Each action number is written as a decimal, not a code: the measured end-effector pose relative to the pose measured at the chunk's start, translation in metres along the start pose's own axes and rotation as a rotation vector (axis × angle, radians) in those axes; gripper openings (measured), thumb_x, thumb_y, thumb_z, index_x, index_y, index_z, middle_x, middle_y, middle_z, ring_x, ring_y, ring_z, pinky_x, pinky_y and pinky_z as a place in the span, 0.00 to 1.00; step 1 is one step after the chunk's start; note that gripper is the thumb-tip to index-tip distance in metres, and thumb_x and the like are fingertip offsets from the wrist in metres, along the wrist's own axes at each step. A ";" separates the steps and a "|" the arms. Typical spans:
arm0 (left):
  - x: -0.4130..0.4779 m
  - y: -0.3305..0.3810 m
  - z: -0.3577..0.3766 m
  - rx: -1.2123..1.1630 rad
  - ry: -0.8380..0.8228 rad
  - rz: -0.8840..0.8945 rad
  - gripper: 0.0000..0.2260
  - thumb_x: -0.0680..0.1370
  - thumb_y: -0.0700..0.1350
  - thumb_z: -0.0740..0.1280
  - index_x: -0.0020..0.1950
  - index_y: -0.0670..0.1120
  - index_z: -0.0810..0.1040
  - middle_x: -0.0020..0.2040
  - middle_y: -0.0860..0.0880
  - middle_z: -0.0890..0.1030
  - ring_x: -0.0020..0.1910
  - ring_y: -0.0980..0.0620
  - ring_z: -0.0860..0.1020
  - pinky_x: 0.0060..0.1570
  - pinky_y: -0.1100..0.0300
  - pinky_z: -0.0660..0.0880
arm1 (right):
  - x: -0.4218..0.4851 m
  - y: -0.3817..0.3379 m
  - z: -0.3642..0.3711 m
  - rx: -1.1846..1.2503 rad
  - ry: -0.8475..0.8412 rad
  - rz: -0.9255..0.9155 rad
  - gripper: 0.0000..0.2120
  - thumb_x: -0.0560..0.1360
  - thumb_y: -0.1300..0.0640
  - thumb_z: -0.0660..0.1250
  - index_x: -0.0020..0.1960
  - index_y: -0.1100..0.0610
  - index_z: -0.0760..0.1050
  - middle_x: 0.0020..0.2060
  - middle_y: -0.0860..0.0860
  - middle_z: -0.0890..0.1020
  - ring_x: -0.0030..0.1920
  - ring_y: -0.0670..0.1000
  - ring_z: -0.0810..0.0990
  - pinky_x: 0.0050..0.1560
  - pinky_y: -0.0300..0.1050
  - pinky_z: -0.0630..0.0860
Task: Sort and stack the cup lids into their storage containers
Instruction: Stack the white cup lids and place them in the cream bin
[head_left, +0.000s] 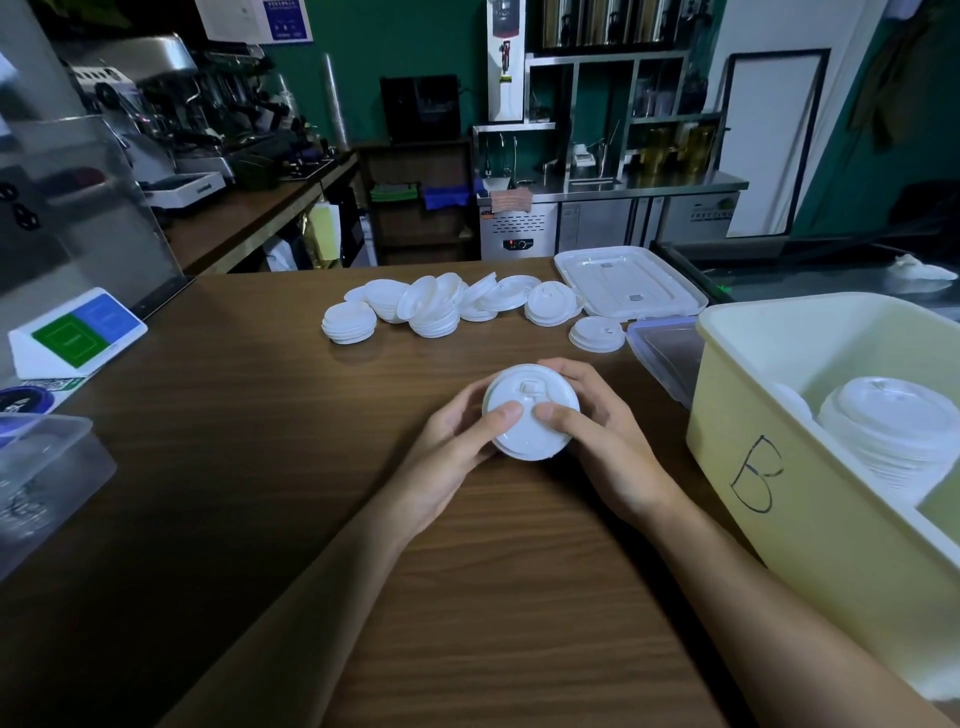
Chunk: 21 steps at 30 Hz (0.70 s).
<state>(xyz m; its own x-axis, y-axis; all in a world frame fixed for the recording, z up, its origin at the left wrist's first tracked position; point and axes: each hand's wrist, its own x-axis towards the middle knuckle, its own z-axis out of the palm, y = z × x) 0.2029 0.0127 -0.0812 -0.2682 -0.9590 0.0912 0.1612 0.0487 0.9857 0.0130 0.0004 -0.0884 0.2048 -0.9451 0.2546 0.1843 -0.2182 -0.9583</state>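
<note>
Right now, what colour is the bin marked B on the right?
The bin is pale yellow, its B in black; head view.

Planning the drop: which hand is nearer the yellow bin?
Right. The right hand grips the lid stack on the yellow bin side; the left hand grips the opposite side.

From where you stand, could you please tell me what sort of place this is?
Most likely a café or drinks shop, seen from behind the bar. An espresso machine stands on the left counter, a stainless under-counter fridge sits at the back, and white cup lids are piled on the wooden counter.
</note>
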 end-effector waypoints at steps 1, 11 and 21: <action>0.000 0.000 0.000 0.011 -0.003 0.002 0.29 0.74 0.55 0.73 0.74 0.47 0.75 0.68 0.48 0.82 0.69 0.50 0.79 0.68 0.52 0.75 | 0.000 0.000 0.000 -0.002 -0.007 0.006 0.24 0.70 0.49 0.76 0.65 0.50 0.79 0.63 0.58 0.83 0.63 0.55 0.81 0.66 0.55 0.76; 0.000 -0.003 -0.006 0.194 0.089 0.053 0.25 0.73 0.57 0.75 0.69 0.52 0.80 0.62 0.50 0.85 0.64 0.51 0.82 0.66 0.52 0.78 | 0.001 0.003 -0.004 -0.122 -0.034 -0.005 0.23 0.73 0.48 0.73 0.66 0.51 0.79 0.60 0.51 0.85 0.64 0.54 0.82 0.68 0.54 0.76; -0.003 -0.005 0.000 0.265 0.158 0.055 0.19 0.77 0.56 0.74 0.67 0.54 0.81 0.61 0.53 0.85 0.64 0.54 0.81 0.67 0.53 0.76 | -0.003 0.001 -0.004 -0.129 -0.023 -0.009 0.20 0.77 0.51 0.73 0.68 0.52 0.79 0.62 0.52 0.85 0.66 0.54 0.81 0.69 0.51 0.75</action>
<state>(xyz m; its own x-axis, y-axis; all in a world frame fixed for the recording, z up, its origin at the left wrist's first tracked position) 0.2031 0.0149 -0.0861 -0.1114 -0.9834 0.1429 -0.0874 0.1530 0.9844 0.0092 0.0020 -0.0905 0.2255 -0.9375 0.2651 0.0618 -0.2578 -0.9642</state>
